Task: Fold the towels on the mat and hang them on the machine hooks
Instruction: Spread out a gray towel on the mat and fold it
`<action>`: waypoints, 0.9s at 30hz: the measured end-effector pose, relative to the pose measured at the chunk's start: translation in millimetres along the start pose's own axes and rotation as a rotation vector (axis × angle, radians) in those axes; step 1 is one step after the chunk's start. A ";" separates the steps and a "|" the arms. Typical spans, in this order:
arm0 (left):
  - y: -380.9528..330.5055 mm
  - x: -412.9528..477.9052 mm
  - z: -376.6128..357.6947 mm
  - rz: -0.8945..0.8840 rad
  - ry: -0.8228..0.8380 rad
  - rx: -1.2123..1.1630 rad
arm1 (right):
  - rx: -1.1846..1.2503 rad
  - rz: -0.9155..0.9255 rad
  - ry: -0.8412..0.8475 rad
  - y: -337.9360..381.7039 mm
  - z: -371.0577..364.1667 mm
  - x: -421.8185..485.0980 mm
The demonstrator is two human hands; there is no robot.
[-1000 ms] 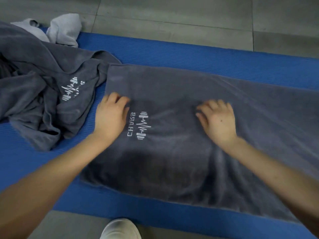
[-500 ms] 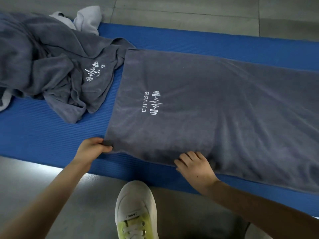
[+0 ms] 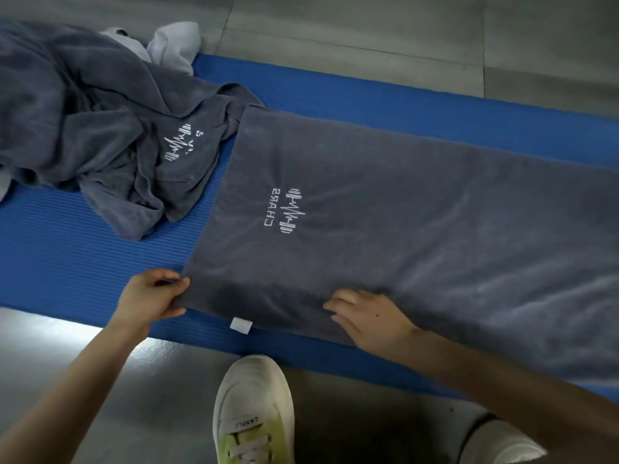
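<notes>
Towel look: flat dark grey terry towel [image 3: 385, 229], smooth, with its white barbell logo facing up.
Towel place: spread on the blue ribbed foam mat [image 3: 67, 256], beyond both hands.
Long axis: runs left to right along the mat, with its short end at the left fingers [image 3: 167, 274].
Left hand [image 3: 150, 296]: thumb and fingers pinch the near left corner.
Right hand [image 3: 371, 318]: fingers lie bent on the near hem; whether they grip it cannot be told.
</notes>
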State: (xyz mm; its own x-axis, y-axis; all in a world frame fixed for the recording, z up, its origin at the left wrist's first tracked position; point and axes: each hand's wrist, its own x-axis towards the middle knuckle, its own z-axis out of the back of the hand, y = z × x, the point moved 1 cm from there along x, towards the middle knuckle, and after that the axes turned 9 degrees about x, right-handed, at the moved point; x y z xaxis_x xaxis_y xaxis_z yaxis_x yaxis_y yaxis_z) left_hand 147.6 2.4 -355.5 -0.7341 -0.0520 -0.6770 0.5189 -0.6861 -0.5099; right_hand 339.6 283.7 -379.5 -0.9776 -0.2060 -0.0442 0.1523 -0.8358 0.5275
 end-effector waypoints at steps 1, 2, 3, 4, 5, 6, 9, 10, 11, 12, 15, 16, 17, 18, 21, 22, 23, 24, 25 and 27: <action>-1.7 0.6 -0.9 -0.015 0.012 0.033 | 0.046 -0.020 -0.009 -2.5 9.7 10.3; -5.3 0.1 -1.3 -0.026 0.025 0.055 | 0.099 -0.057 -0.002 -6.2 19.0 22.8; -8.2 0.2 -1.8 -0.032 0.036 0.072 | 0.143 -0.098 0.009 -10.0 27.7 37.3; -10.5 1.0 -1.7 -0.034 0.041 0.086 | 0.157 -0.127 0.013 -13.7 36.2 53.4; -12.6 2.2 -1.8 -0.033 0.048 0.096 | 0.148 -0.148 0.014 -16.7 43.7 70.6; -15.0 2.8 -1.7 -0.030 0.052 0.103 | 0.132 -0.163 0.018 -19.6 50.7 89.5; -18.9 7.4 -2.2 -0.048 0.044 0.100 | 0.087 -0.189 0.045 -24.1 74.0 153.5; -20.1 9.5 -2.4 -0.054 0.037 0.105 | 0.068 -0.196 0.048 -25.6 80.4 175.2; -20.2 12.6 -2.7 -0.064 0.024 0.122 | 0.047 -0.209 0.047 -27.3 85.7 196.1; -21.1 14.3 -3.1 -0.080 0.011 0.146 | 0.029 -0.222 0.038 -29.1 89.5 215.9; -23.2 20.7 -4.6 -0.150 -0.017 0.264 | 0.019 -0.256 -0.025 -35.9 90.8 265.5; -25.1 20.9 -5.3 -0.171 -0.023 0.302 | 0.005 -0.274 -0.050 -38.7 89.2 278.3; -26.1 21.7 -6.6 -0.184 -0.025 0.322 | -0.012 -0.302 -0.077 -41.8 86.9 289.6; -27.5 22.8 -7.4 -0.192 -0.030 0.326 | -0.024 -0.335 -0.107 -45.7 84.1 299.8; -27.6 32.2 -8.4 -0.189 -0.053 0.338 | -0.067 -0.428 -0.183 -55.4 77.3 326.5; -27.7 34.9 -9.2 -0.187 -0.051 0.329 | -0.098 -0.442 -0.195 -58.5 76.5 332.9; -27.3 37.5 -9.8 -0.183 -0.043 0.321 | -0.131 -0.445 -0.202 -60.9 76.0 338.6; -27.0 39.7 -9.5 -0.184 -0.036 0.319 | -0.165 -0.441 -0.205 -62.3 74.8 344.6; -26.9 40.9 -9.0 -0.184 -0.032 0.319 | -0.203 -0.432 -0.209 -63.5 74.1 349.7; -25.6 43.2 -7.0 -0.199 -0.036 0.327 | -0.294 -0.391 -0.213 -63.8 71.4 357.3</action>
State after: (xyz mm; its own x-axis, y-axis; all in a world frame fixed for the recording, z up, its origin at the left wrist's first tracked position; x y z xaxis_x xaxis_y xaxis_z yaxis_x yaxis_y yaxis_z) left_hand 105.7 22.8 -375.5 -0.8245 0.0843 -0.5595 0.2017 -0.8801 -0.4298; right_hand -29.8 299.7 -368.3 -0.9728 0.2317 -0.0002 -0.2247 -0.9432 0.2448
